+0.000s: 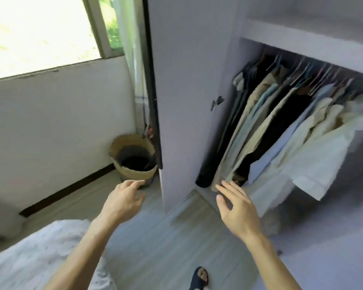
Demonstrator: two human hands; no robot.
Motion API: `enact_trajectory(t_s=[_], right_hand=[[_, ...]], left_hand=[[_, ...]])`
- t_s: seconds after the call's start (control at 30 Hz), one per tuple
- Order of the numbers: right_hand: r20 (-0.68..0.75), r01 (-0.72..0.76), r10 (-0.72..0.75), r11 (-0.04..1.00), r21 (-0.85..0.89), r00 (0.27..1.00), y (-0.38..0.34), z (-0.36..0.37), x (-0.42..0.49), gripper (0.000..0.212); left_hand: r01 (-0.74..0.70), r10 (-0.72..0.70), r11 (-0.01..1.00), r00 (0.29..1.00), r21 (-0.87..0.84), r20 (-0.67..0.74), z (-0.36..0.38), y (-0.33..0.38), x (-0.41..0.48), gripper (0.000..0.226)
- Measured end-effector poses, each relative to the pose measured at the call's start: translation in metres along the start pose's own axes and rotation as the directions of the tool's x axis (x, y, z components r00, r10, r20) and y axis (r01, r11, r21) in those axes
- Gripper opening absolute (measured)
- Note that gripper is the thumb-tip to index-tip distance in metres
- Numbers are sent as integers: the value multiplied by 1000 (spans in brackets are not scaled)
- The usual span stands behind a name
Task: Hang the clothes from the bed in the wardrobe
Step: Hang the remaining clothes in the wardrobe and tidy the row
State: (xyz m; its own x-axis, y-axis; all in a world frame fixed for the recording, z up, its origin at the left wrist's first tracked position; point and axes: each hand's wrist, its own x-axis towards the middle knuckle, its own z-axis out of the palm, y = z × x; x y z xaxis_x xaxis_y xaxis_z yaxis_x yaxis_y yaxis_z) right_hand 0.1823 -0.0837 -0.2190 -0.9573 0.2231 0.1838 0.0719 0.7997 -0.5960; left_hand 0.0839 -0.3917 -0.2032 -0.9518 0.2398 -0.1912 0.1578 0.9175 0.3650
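Note:
The pale wardrobe stands open ahead, its door swung out toward me. Several garments in white, beige, blue and black hang packed on hangers from the rail at the right. My left hand floats empty in front of the door's lower edge, fingers relaxed. My right hand is held out with straight, spread fingers just below the hems of the hanging clothes, holding nothing. A white dotted fabric lies at the lower left, under my left forearm.
A woven basket sits on the floor in the corner between the wall and the wardrobe door. A window fills the upper left. Grey wood floor lies below, with my sandalled foot at the bottom.

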Motion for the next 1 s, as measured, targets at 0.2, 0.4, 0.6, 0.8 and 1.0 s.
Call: enact_trajectory(t_s=[0.2, 0.4, 0.6, 0.8, 1.0], right_hand=[[428, 258, -258, 964, 59, 866, -80, 84, -35, 34], [664, 558, -553, 795, 239, 503, -147, 149, -54, 34], [683, 778, -726, 476, 409, 85, -188, 181, -88, 34], [614, 778, -721, 169, 605, -321, -201, 203, -148, 36], [527, 660, -565, -41, 750, -634, -203, 193, -242, 44]], left_hand=[[406, -403, 910, 914, -86, 48, 49, -114, -144, 50], [721, -734, 666, 679, -190, 8, 82, -141, -275, 49], [905, -936, 313, 345, -288, 65, 130, -98, -386, 48], [890, -992, -60, -2, -451, 128, 189, -9, -463, 49], [746, -906, -421, -316, -517, 281, 250, 101, -536, 48]])
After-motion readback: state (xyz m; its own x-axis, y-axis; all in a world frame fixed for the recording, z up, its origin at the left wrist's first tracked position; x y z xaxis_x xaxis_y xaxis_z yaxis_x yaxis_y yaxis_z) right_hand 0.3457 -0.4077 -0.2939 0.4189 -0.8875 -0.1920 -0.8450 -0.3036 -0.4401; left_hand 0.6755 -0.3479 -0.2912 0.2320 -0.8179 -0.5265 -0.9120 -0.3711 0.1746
